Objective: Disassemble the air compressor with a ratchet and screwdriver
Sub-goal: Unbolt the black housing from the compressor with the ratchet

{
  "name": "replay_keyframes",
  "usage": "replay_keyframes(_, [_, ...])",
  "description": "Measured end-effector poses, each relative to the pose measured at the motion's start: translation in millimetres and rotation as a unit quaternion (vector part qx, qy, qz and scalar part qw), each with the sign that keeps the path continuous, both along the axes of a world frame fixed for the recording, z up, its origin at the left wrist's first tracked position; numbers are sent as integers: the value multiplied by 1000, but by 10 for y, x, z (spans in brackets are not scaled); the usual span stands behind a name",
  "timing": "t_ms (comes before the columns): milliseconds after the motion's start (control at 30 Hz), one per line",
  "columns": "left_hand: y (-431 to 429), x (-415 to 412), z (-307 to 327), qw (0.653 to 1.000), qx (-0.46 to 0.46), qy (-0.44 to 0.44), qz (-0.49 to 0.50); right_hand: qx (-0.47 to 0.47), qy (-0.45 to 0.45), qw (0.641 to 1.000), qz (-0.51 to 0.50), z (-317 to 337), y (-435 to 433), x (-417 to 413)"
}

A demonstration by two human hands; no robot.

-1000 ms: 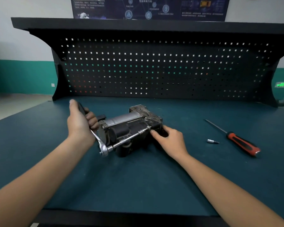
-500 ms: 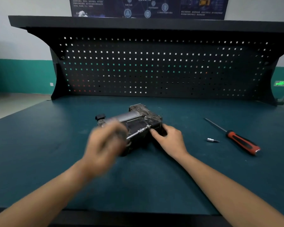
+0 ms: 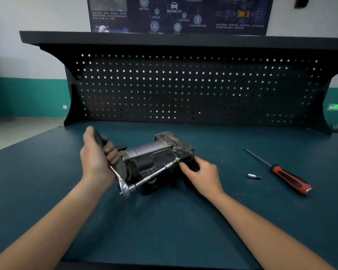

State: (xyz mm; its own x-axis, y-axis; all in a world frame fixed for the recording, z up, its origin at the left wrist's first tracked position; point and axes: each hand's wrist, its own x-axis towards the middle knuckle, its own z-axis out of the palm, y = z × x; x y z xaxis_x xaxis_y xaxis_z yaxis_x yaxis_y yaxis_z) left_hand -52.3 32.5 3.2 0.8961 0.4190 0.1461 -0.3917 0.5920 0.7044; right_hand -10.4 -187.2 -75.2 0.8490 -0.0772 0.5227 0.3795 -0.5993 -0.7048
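- Ratchet [image 3: 123, 189] stroke complete: your left hand [image 3: 97, 160], wrapped round the black handle, is back at the upper left of its arc after a blurred swing toward you half a second ago.
- The extension bar [image 3: 154, 174] runs from the ratchet head along the front of the air compressor [image 3: 154, 152] to a fastener at its right end. The fastener itself is too small to make out.
- Your right hand [image 3: 202, 174] has not shifted. Its fingers curl against the compressor's right end, and the thumb sits just beside the bar's tip, steadying both.
- The compressor lies on its side in the middle of the table [image 3: 164, 230], where it was a second ago, with no part yet off.
- The screwdriver [image 3: 290, 178] and a small loose bit [image 3: 254, 176] lie untouched to the right, well apart from the work.
- By this showing, you are mid-loosening, and more strokes probably remain before the fastener comes free.
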Motion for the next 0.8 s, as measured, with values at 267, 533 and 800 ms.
replay_keyframes(267, [-200, -500, -54, 488, 699, -522, 7, 4, -4, 1000, 3, 6, -9, -6])
replay_keyframes(533, [2, -59, 239, 975, 200, -99, -9, 15, -11, 1000, 14, 0, -13, -14])
replay_keyframes(800, [162, 254, 45, 991, -56, 97, -73, 17, 4, 1000, 12, -12, -11, -5])
